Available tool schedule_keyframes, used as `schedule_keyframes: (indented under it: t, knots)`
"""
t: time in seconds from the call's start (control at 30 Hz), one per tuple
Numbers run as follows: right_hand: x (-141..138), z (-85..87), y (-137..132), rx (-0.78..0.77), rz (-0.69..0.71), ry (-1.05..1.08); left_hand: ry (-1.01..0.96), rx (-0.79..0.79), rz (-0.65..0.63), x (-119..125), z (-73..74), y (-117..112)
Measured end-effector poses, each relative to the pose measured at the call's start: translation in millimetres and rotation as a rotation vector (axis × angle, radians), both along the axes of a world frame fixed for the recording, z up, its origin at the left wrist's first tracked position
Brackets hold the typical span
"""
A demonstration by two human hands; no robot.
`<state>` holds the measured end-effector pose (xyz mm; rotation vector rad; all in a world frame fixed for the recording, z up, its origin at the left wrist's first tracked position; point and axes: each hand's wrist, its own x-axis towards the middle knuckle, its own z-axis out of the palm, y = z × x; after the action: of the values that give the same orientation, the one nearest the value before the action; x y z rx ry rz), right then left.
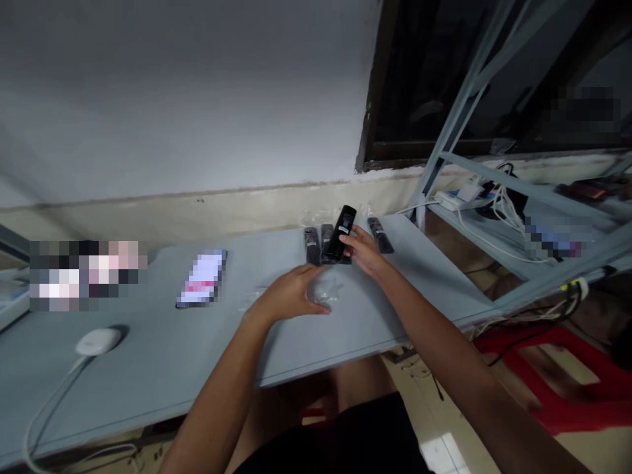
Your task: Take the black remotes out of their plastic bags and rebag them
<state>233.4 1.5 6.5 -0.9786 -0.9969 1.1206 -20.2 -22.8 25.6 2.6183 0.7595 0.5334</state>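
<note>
My right hand [364, 250] is closed around a black remote control [342, 232], which it holds tilted above the table with a pale label showing. My left hand [292, 294] hovers low over the table with thumb and fingers apart. Thin clear plastic [326, 289], like a bag, lies between and beyond its fingers; I cannot tell whether they touch it. Behind the held remote are more dark remotes in clear wrapping: a left one [311, 246], one [326, 236] partly hidden by the held remote, and a right one [380, 235] beyond my right wrist.
On the grey-blue table [162, 355] lie a phone-like device [202, 278] with a blurred screen and a white puck [99, 342] on a cable. A metal rack [447, 131] with a power strip [457, 199] and cables stands at right. Below it is a red stool [557, 375].
</note>
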Motion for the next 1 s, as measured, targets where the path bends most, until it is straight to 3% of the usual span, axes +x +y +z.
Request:
schedule_keyframes:
  t: [0.23, 0.53, 0.83, 1.0]
  knots:
    - [-1, -3.6, 0, 0.029, 0.062, -0.069, -0.01, 0.037, 0.116, -7, -0.7, 8]
    - [3, -14.8, 2, 0.045, 0.027, -0.179, -0.066, 0.072, 0.208, -9, 2.8, 10]
    - [-13, -14.1, 0, 0.133, -0.034, -0.166, 0.016, 0.191, 0.418, 6, 6.8, -2]
    - [-32, -21.8, -1, 0.146, 0.042, -0.136, 0.039, 0.222, 0.509, 12, 8.8, -4]
